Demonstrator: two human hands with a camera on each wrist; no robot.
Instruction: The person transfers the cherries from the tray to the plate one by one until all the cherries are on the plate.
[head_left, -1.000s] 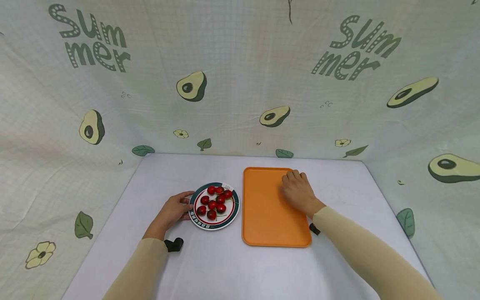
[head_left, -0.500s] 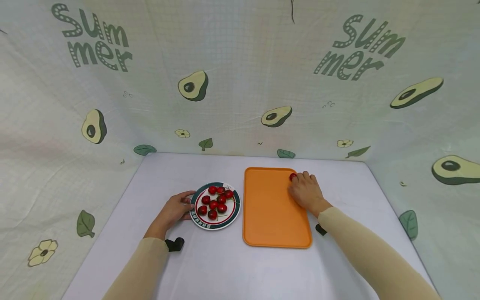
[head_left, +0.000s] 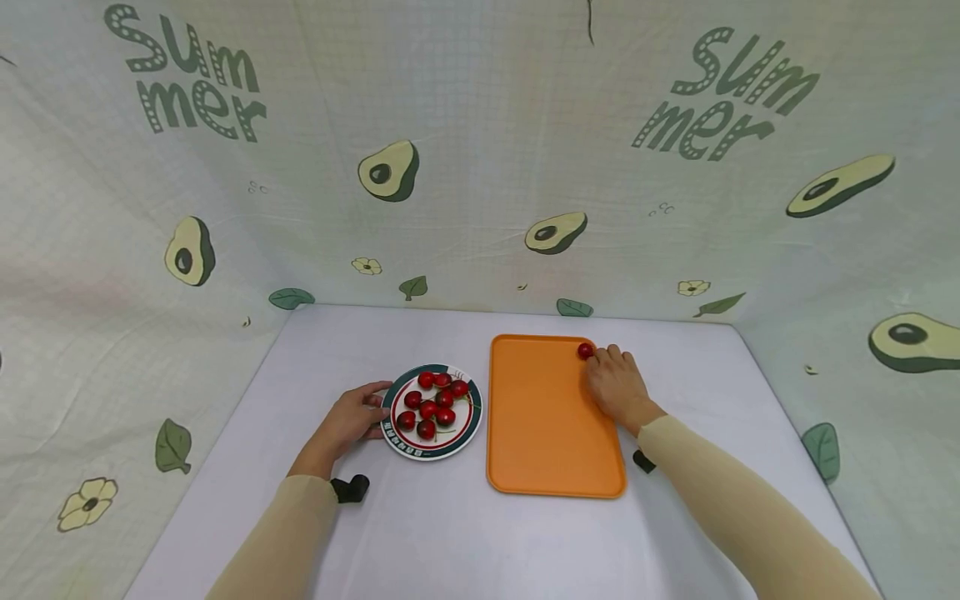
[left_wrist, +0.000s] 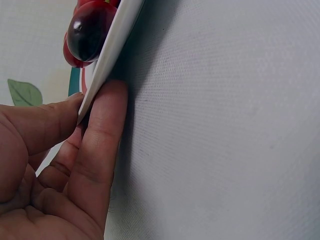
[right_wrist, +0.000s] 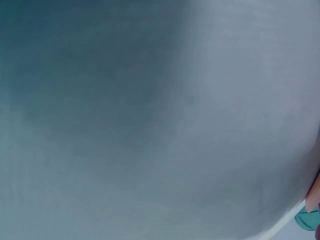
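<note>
A white plate with a dark green patterned rim (head_left: 473,427) bears several red cherries (head_left: 428,409). My left hand (head_left: 351,422) pinches the plate's left edge; in the left wrist view the thumb (left_wrist: 55,122) lies on top and a finger (left_wrist: 104,125) underneath. To the right lies an orange tray (head_left: 551,417). One cherry (head_left: 585,351) sits in its upper right corner. My right hand (head_left: 618,385) is over the tray's right edge, fingertips beside that cherry. Whether they pinch it or its stem is hidden. The right wrist view shows only a sliver of fingers (right_wrist: 314,192).
The plate and tray rest on a white-covered table (head_left: 420,533), a narrow gap between them. A cloth (head_left: 465,167) printed with avocados and leaves hangs behind and at both sides. A dark wrist mount (head_left: 349,489) shows by the left sleeve.
My right hand has shifted a little to the right, and the cherry that it covered a second ago shows at the tray's corner. The left hand and plate stay in place.
</note>
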